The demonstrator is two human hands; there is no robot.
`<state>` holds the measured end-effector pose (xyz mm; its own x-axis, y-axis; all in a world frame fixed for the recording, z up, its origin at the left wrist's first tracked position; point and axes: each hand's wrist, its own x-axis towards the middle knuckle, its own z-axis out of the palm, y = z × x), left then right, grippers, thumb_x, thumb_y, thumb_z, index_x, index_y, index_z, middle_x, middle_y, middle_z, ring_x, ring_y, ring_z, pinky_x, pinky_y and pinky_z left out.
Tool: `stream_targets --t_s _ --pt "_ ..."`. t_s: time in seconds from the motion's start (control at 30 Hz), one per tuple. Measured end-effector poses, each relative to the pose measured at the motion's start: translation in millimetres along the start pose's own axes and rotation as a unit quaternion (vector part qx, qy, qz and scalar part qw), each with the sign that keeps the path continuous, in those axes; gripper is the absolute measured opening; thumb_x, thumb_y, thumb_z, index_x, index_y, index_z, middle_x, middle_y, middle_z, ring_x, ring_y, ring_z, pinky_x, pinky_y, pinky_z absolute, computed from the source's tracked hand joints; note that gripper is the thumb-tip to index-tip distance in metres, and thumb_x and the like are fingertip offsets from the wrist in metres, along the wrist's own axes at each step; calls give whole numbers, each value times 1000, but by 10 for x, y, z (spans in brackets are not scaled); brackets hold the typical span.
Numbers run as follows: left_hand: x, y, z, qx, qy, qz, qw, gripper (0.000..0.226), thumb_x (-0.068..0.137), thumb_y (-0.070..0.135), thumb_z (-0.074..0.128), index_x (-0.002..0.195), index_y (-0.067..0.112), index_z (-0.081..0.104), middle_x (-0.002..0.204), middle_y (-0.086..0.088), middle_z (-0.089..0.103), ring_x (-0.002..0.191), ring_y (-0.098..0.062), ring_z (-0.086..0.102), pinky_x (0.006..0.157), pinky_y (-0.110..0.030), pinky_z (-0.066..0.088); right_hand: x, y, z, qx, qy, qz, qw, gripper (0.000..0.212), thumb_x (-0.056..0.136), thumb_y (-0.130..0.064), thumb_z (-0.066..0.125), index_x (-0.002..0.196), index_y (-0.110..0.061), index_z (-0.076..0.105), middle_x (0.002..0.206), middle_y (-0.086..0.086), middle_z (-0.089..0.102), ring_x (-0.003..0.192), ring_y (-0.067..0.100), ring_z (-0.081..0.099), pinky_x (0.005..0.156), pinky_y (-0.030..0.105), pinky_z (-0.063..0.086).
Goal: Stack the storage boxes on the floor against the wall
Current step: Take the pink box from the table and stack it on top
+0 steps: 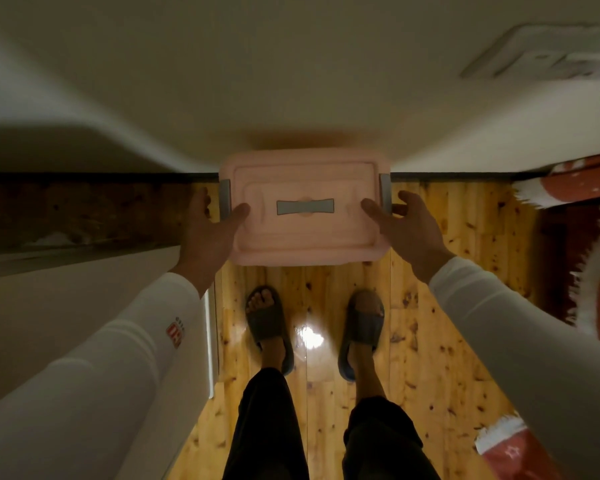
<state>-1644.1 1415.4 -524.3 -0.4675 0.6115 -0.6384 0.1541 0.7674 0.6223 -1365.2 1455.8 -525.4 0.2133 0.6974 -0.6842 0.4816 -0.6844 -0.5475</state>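
left hand (208, 233), right hand (409, 226), fingers (400, 209) clasping box (305, 235)

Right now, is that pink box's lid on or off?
On: the lid covers the pink box, grey handle flat on top. Whether the side clips are latched, cannot tell.

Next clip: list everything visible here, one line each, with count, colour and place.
storage box: 1, pink, against the wall, centre
lid handle: 1, grey, middle of the lid
latches: 2, grey, box ends
floor: wood, yellow-brown
wall: cream, top
rug: red, white fringe, right edge
furniture: 1, white, left
slippers: 2, grey, on the feet
sleeves: 2, white
left hand: grips the box's left end
right hand: grips the box's right end
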Motion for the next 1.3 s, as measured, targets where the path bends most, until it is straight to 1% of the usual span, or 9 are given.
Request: stream_targets --t_s 0.37,0.57,0.67,0.83,0.9,1.03,1.13,1.17,1.3 --pt "-425 255 -284 56 10 107 993 78 87 49 63 152 29 26 157 3 32 142 -18 31 109 -40 34 -506 -219 -240 -1 21 -14 1000 85 77 -59 67 145 -18 34 138 2 51 115 22 53 78 32 44" --pt "-820 643 -584 139 -15 200 970 75 89 56 54 152 26 27 156 -1 33 140 -19 31 110 -36 29 -1023 -619 -399 -24 12 -86 996 80 78 -57 67 143 -21 38 137 0 51 112 17 52 89 49 52" --pt "-1042 811 -756 151 -60 206 965 70 91 52 55 151 27 29 154 2 36 137 -16 34 103 -27 27 -1319 -818 -483 -27 -4 -121 992 76 82 -53 66 144 -20 37 140 0 50 116 15 48 90 40 48" --pt "-1503 1161 -1096 109 -103 181 972 62 90 52 57 145 29 41 143 7 49 125 -9 45 96 -23 37 -1903 -1220 -661 -40 -13 -148 988 70 86 -52 61 144 -22 38 140 0 51 124 18 49 94 33 42" --pt "-1766 1368 -1311 57 -107 178 977 58 90 48 60 142 27 46 135 7 54 120 -8 50 84 -17 42 -2232 -1456 -750 -30 -16 -173 984 67 86 -50 61 143 -23 39 138 -1 53 119 15 51 96 34 43" --pt "-2094 1684 -1537 -30 -101 187 977 48 91 41 60 136 25 53 127 6 58 113 -8 54 86 -17 39 -2648 -1785 -835 -21 -33 -205 978 63 88 -50 59 142 -24 40 136 -3 53 111 9 50 92 33 45" --pt "-2331 1910 -1745 -76 -101 213 969 40 92 39 60 131 29 55 121 8 59 100 4 54 73 -7 37 -2977 -2073 -907 -14 -20 -242 970 61 89 -50 58 141 -24 42 134 -3 54 109 9 50 85 27 40" --pt "-2408 1993 -1829 -84 -101 221 967 38 92 39 60 129 30 56 119 9 60 99 6 54 74 -7 38 -3077 -2178 -924 -2 -17 -252 968 60 89 -49 58 140 -23 43 133 -2 55 109 9 51 85 25 39" --pt "-2598 2165 -2026 -132 -96 228 960 31 92 38 60 123 33 57 125 2 61 113 -12 59 97 -30 45 -3370 -2434 -930 44 -16 -274 961 58 90 -49 58 140 -23 45 130 -4 55 109 8 51 80 18 36"
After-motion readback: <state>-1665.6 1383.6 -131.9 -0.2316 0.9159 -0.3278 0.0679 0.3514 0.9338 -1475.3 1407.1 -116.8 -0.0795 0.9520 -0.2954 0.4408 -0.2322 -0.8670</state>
